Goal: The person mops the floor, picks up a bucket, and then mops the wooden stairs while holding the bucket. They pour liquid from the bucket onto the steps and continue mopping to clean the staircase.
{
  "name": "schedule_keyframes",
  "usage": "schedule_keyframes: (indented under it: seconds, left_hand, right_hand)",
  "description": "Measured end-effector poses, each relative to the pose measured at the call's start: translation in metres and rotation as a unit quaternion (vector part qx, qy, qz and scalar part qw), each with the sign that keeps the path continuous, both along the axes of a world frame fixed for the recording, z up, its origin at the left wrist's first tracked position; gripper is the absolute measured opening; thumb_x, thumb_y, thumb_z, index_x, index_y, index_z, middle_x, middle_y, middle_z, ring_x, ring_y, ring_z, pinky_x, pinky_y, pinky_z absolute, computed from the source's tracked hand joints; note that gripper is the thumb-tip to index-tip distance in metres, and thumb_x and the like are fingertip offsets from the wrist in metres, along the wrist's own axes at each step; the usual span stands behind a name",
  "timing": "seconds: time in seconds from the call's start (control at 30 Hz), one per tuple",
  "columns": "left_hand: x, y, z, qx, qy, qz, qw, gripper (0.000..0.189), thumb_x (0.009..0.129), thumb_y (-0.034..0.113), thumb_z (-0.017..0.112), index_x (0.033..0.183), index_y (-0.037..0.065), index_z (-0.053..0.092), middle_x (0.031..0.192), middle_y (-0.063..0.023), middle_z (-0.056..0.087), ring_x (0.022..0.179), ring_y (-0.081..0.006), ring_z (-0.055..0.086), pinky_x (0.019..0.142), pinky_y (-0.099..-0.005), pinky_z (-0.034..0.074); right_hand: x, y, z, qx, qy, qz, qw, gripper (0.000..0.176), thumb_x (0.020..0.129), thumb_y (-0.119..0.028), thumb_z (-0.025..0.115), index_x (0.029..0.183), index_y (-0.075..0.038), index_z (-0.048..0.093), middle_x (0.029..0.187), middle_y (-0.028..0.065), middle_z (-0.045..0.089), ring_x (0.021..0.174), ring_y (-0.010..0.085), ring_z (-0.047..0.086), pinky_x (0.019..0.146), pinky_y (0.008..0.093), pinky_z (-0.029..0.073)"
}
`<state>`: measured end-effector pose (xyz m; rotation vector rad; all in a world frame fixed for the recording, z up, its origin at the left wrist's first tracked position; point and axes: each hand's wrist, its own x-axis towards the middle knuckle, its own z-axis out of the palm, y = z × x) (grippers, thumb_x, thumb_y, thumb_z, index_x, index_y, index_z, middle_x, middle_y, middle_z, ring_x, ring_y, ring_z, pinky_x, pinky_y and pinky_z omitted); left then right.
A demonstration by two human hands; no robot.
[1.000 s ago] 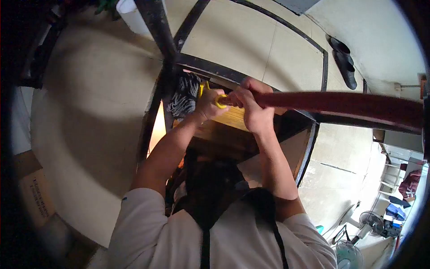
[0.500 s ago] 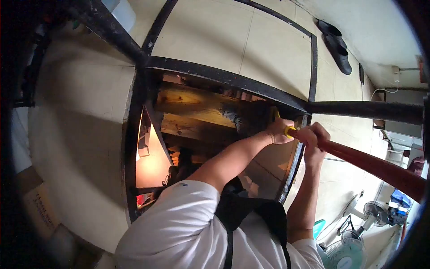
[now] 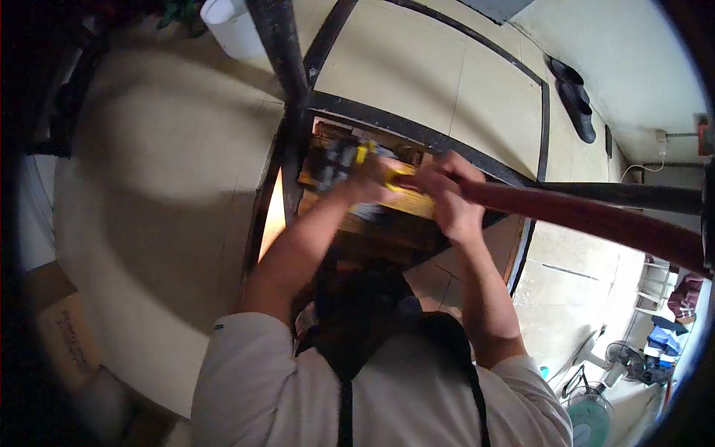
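My left hand (image 3: 375,181), blurred by motion, is closed around the yellow end fitting (image 3: 363,154) of a long dark red pole. Just right of it, my right hand (image 3: 454,197) grips the red pole (image 3: 588,221), which runs off to the right edge. Both hands are over a dark-framed floor opening. Dark, blurred material (image 3: 331,164) lies beside my left hand, its form unclear. Below, wooden boards (image 3: 376,242) show inside the opening, partly hidden by my arms.
Black metal bars (image 3: 417,134) frame the opening. A white bucket (image 3: 232,28) stands at the top left. Black shoes (image 3: 573,100) lie at the upper right. A fan (image 3: 588,421) stands at the lower right, and a cardboard box (image 3: 71,339) at the lower left.
Both hands have moved left across the opening with the pole, and the dark material now lies on its left side. The view has shifted, bringing more of the white bucket into sight.
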<state>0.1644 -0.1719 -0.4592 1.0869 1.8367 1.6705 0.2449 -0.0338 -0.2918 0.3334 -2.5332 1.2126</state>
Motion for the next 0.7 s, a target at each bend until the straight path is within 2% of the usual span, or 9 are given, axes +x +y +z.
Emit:
schedule_keyframes:
  seconds: [0.03,0.1,0.23,0.43,0.47,0.5,0.57,0.63,0.7]
  left_hand:
    - [-0.010,-0.028,0.009,0.020,-0.016,0.016,1.000,0.026,0.065,0.023,0.073,0.076,0.004,0.059,0.075,-0.0143,0.063,0.079,-0.0328,0.063,0.069,-0.0409,0.049]
    - [-0.017,-0.062,-0.006,-0.069,0.058,0.068,0.994,0.027,0.065,0.024,0.074,0.074,0.004,0.058,0.073,-0.0145,0.062,0.075,-0.0332,0.063,0.066,-0.0414,0.048]
    - [-0.011,-0.069,-0.003,-0.127,0.111,0.140,0.976,0.029,0.065,0.025,0.075,0.070,0.005,0.055,0.068,-0.0144,0.060,0.068,-0.0340,0.062,0.059,-0.0418,0.046]
    - [0.035,0.023,0.004,-0.126,0.087,0.180,0.972,0.029,0.062,0.028,0.078,0.073,0.007,0.061,0.071,-0.0135,0.063,0.069,-0.0321,0.064,0.059,-0.0395,0.049]
    - [0.042,0.045,0.003,-0.128,0.087,0.180,0.971,0.029,0.062,0.029,0.079,0.073,0.008,0.062,0.071,-0.0132,0.064,0.069,-0.0318,0.065,0.060,-0.0393,0.049]
    - [0.050,0.069,-0.004,-0.034,0.063,0.176,0.982,0.031,0.060,0.031,0.079,0.073,0.009,0.063,0.072,-0.0126,0.064,0.070,-0.0321,0.065,0.060,-0.0400,0.050]
    - [0.068,0.122,-0.016,-0.060,0.046,0.158,0.985,0.028,0.060,0.030,0.078,0.069,0.009,0.061,0.069,-0.0117,0.063,0.065,-0.0309,0.064,0.058,-0.0393,0.049]
    - [0.091,0.175,-0.013,0.013,-0.044,0.122,0.991,0.031,0.061,0.029,0.077,0.067,0.007,0.058,0.066,-0.0134,0.061,0.062,-0.0292,0.063,0.057,-0.0400,0.047]
    - [0.109,0.230,-0.018,0.039,-0.041,0.073,0.996,0.029,0.064,0.028,0.074,0.069,0.005,0.056,0.069,-0.0144,0.063,0.066,-0.0306,0.063,0.059,-0.0403,0.047]
  right_hand:
    - [-0.012,-0.020,-0.003,-0.007,0.011,0.026,1.000,0.010,0.081,-0.001,0.058,0.072,0.001,0.060,0.067,0.0062,0.057,0.062,0.0131,0.054,0.059,0.0263,0.044]
    - [-0.025,-0.054,-0.018,-0.204,-0.080,0.051,0.974,0.007,0.077,-0.009,0.061,0.077,-0.003,0.064,0.073,0.0078,0.054,0.066,0.0230,0.056,0.058,0.0325,0.043]
    - [-0.014,-0.057,-0.004,-0.174,-0.124,0.044,0.976,0.006,0.081,-0.008,0.062,0.078,-0.004,0.065,0.072,0.0074,0.054,0.062,0.0203,0.055,0.057,0.0301,0.043]
    - [0.022,0.014,0.000,-0.266,-0.136,-0.028,0.954,0.011,0.079,-0.005,0.062,0.070,0.000,0.059,0.067,0.0062,0.058,0.061,0.0137,0.056,0.057,0.0275,0.043]
    - [0.027,0.029,0.006,-0.237,-0.147,-0.045,0.959,0.011,0.079,-0.006,0.061,0.070,0.000,0.059,0.066,0.0060,0.057,0.061,0.0132,0.056,0.056,0.0273,0.043]
    - [0.033,0.042,0.015,-0.209,-0.157,-0.060,0.963,0.012,0.079,-0.007,0.061,0.070,0.000,0.059,0.065,0.0057,0.056,0.061,0.0127,0.055,0.056,0.0271,0.042]
    - [0.045,0.066,0.030,-0.126,-0.139,-0.106,0.977,0.014,0.078,-0.011,0.060,0.069,-0.001,0.060,0.063,0.0043,0.055,0.061,0.0111,0.054,0.055,0.0270,0.041]
    - [0.063,0.106,0.021,-0.145,-0.159,-0.171,0.961,0.015,0.077,-0.013,0.059,0.069,-0.001,0.060,0.062,0.0036,0.055,0.060,0.0104,0.053,0.055,0.0265,0.041]
    - [0.074,0.138,0.023,-0.145,-0.136,-0.208,0.958,0.015,0.077,-0.012,0.058,0.067,-0.001,0.058,0.061,0.0030,0.054,0.059,0.0100,0.052,0.055,0.0256,0.041]
